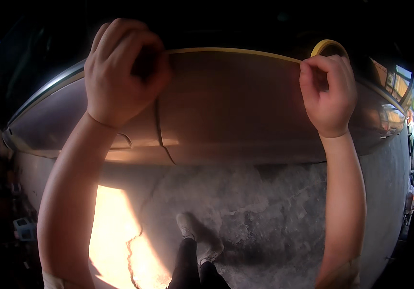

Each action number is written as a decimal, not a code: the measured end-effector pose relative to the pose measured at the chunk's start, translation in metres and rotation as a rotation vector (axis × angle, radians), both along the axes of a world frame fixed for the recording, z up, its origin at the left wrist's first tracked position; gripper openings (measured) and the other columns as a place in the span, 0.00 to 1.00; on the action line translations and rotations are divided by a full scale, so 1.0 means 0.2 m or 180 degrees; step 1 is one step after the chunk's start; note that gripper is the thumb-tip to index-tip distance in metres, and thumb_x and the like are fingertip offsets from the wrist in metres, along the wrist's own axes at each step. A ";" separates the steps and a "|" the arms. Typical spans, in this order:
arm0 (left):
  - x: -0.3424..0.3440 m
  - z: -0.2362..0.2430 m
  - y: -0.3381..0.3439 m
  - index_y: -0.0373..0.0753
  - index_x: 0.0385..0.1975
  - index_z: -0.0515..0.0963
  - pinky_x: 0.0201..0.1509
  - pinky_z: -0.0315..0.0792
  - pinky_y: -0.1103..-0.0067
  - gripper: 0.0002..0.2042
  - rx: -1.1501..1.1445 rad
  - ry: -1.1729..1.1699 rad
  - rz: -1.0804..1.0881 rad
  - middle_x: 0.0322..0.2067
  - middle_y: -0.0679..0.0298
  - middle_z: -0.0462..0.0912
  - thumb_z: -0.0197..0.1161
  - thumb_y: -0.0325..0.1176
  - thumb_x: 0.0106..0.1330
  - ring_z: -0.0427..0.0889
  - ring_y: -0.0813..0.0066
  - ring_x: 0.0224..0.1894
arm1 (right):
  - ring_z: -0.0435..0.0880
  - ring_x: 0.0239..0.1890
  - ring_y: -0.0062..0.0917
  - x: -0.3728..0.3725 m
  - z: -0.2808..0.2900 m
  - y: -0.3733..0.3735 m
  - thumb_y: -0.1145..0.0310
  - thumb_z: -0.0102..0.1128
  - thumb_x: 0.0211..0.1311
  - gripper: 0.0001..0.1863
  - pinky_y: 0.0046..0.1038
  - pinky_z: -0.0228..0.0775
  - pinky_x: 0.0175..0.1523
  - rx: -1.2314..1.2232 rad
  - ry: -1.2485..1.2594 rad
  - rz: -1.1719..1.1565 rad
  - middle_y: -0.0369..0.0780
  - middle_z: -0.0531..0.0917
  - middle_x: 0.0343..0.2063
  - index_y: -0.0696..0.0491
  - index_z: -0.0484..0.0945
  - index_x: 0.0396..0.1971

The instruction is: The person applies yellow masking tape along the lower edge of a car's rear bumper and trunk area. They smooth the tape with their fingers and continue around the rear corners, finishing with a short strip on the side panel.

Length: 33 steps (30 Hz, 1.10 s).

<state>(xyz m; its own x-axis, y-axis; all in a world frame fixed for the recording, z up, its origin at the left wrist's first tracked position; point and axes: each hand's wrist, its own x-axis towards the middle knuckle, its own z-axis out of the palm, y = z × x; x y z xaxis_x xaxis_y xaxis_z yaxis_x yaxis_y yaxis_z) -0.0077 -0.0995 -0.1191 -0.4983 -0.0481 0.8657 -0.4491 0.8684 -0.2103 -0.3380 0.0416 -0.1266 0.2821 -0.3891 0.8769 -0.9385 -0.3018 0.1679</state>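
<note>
A strip of yellow tape [236, 50] runs along the top edge of a bronze-brown car body panel [226, 101]. My right hand [328, 94] is closed at the strip's right end, thumb and forefinger pinched on it, with the yellow tape roll [322, 45] just above and partly behind the hand. At the strip's left end, my left hand [120, 72] is curled with fingers bent over the panel's upper edge; its fingertips are in shadow, so what they grip is hidden.
Below the car lies a grey cracked concrete floor [274, 202] with a sunlit patch on the left. My shoes [187, 224] stand near the panel. A pale blue box-like object [24, 229] sits in shadow at lower left. Assorted clutter [411, 159] lines the far right edge.
</note>
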 end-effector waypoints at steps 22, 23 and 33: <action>0.00 0.00 0.02 0.40 0.30 0.82 0.39 0.78 0.73 0.10 0.0077 0.0010 0.0064 0.37 0.62 0.83 0.76 0.21 0.51 0.83 0.65 0.37 | 0.78 0.27 0.28 0.03 0.02 0.00 0.76 0.78 0.59 0.10 0.29 0.71 0.35 -0.0035 0.0014 -0.0098 0.34 0.80 0.24 0.51 0.82 0.32; 0.00 0.00 0.02 0.40 0.30 0.82 0.39 0.77 0.73 0.10 0.0085 0.0014 0.0053 0.37 0.62 0.83 0.76 0.21 0.50 0.83 0.65 0.37 | 0.78 0.27 0.28 0.02 0.02 0.00 0.76 0.77 0.59 0.10 0.30 0.71 0.35 -0.0044 0.0043 -0.0108 0.34 0.80 0.24 0.51 0.81 0.32; -0.01 -0.01 0.03 0.43 0.26 0.80 0.39 0.77 0.72 0.13 0.0296 0.0027 0.0065 0.36 0.63 0.82 0.74 0.20 0.41 0.82 0.62 0.37 | 0.77 0.28 0.29 0.02 0.00 -0.01 0.73 0.78 0.56 0.14 0.31 0.69 0.39 0.0086 0.0109 -0.0138 0.33 0.79 0.25 0.48 0.80 0.37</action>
<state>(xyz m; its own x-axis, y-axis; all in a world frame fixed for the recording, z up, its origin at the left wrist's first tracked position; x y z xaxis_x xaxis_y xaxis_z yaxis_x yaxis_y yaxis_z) -0.0102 -0.0944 -0.1215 -0.4890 -0.1386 0.8612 -0.4685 0.8746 -0.1253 -0.3338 0.0396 -0.1257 0.2941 -0.4251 0.8560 -0.9446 -0.2659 0.1924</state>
